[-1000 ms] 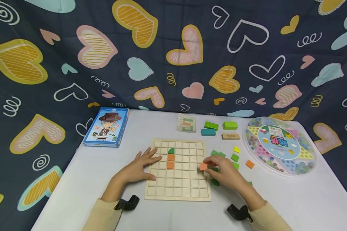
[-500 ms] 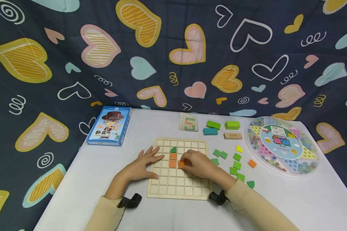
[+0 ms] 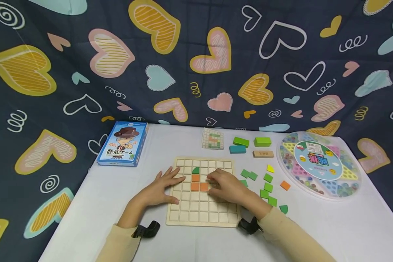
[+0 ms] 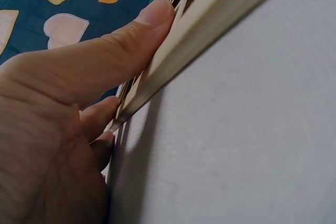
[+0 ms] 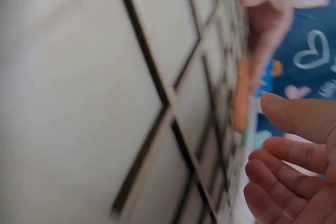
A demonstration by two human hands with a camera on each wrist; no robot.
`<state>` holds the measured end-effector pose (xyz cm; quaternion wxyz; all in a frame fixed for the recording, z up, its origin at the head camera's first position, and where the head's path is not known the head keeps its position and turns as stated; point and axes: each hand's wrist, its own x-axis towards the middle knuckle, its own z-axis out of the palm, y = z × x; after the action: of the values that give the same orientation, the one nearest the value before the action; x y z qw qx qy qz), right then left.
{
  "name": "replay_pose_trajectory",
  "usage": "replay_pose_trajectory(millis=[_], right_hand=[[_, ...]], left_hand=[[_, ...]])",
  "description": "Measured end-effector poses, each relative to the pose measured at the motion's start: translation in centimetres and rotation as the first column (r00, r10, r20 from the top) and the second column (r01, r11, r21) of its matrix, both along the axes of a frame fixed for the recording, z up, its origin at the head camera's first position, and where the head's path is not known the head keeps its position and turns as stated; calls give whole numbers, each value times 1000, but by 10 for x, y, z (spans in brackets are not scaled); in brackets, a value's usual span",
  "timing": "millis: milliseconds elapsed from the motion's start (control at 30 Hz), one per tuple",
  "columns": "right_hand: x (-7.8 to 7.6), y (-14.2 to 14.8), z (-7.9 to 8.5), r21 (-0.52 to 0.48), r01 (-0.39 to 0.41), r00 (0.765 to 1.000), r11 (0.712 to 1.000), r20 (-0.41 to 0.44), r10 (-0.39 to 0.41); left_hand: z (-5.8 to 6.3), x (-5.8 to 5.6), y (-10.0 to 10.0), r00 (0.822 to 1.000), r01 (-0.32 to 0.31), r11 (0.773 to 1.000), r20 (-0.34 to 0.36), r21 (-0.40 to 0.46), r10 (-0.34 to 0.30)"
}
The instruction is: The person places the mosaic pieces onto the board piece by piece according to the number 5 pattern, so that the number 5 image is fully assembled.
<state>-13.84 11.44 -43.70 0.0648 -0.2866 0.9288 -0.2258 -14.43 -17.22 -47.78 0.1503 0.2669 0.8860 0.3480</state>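
A wooden grid board (image 3: 185, 216) lies before me. In its cells sit a green rounded tile (image 3: 195, 170), an orange square tile (image 3: 195, 178) below it, and a second orange tile (image 3: 194, 186) under that. A third orange tile (image 3: 203, 187) lies to the right of the lowest one. My left hand (image 3: 155, 190) rests on the board's left edge with fingers spread; the left wrist view shows its thumb (image 4: 123, 51) on the rim. Just right of the third orange tile is my right hand (image 3: 228, 187), its fingers loosely bent and holding nothing in the right wrist view.
Loose green tiles (image 3: 268, 187), a yellow tile (image 3: 270, 168) and an orange tile (image 3: 285, 185) lie right of the board. Behind are a pattern card (image 3: 213, 138), several wooden blocks (image 3: 262, 141) and a blue game box (image 3: 122, 143). A round marble game (image 3: 317, 160) stands far right.
My right hand has carried the third orange tile leftward from the board's right edge, set it beside the lowest orange tile and let go. The left hand stays put.
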Motion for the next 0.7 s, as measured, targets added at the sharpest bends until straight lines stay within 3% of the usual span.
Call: replay_pose_trajectory(millis=[167, 300, 467, 600, 700], right_hand=[[19, 48, 6, -109, 149, 989, 983, 19, -148], [33, 100, 0, -170, 280, 958, 945, -9, -286], [48, 160, -5, -206, 405, 900, 891, -83, -428], [51, 190, -7, -194, 524, 841, 829, -38, -540], [51, 202, -10, -143, 580, 810, 802, -3, -586]], left_hand=[[-4, -1, 2, 1000, -8, 1000, 16, 20, 8], [-5, -1, 0, 1000, -7, 1000, 24, 22, 7], [-5, -1, 0, 1000, -6, 1000, 25, 30, 5], [-5, -1, 0, 1000, -3, 999, 20, 39, 2], [-6, -1, 0, 1000, 3, 999, 15, 45, -4]])
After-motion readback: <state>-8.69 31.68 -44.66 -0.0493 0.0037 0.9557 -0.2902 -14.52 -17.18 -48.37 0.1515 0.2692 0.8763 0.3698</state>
